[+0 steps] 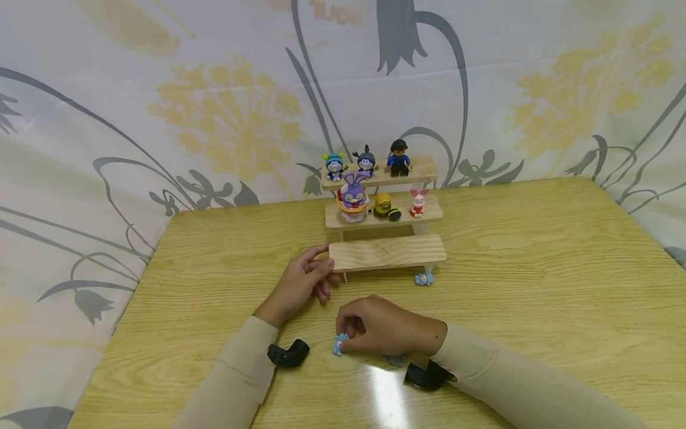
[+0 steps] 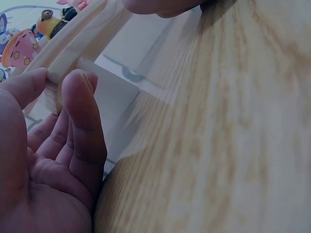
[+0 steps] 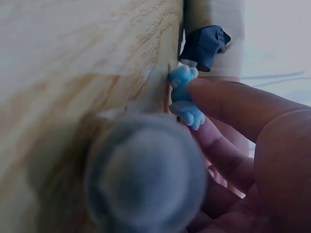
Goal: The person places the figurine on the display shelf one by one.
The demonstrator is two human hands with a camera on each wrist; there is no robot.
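Pinching a small, smooth blue figure (image 1: 340, 344) at the wood-grained bench (image 1: 509, 298), my right grip (image 1: 383, 325) was clamped on it. My left grip (image 1: 305, 277) held the left end of the lowest step of a three-step pale wooden shelf (image 1: 388, 253). Six toy figures (image 1: 398, 159) occupied the upper steps, three each; one more blue figure (image 1: 424, 279) lay by its right end. A blurred, rounded grey thing (image 3: 148, 177) crowded the right wrist view.

Two hands (image 1: 305, 277) (image 1: 383, 325), two light-blue figurines (image 1: 424, 279) (image 1: 339, 344), three shelves (image 1: 388, 252) (image 1: 433, 208) (image 1: 424, 169), three top-shelf figures (image 1: 334, 167) (image 1: 366, 164) (image 1: 399, 158)

A pale backdrop (image 1: 354, 101) printed with grey and yellow flowers (image 1: 230, 119) rises behind a wood-grain table (image 1: 536, 268) bearing white glare (image 1: 388, 393).
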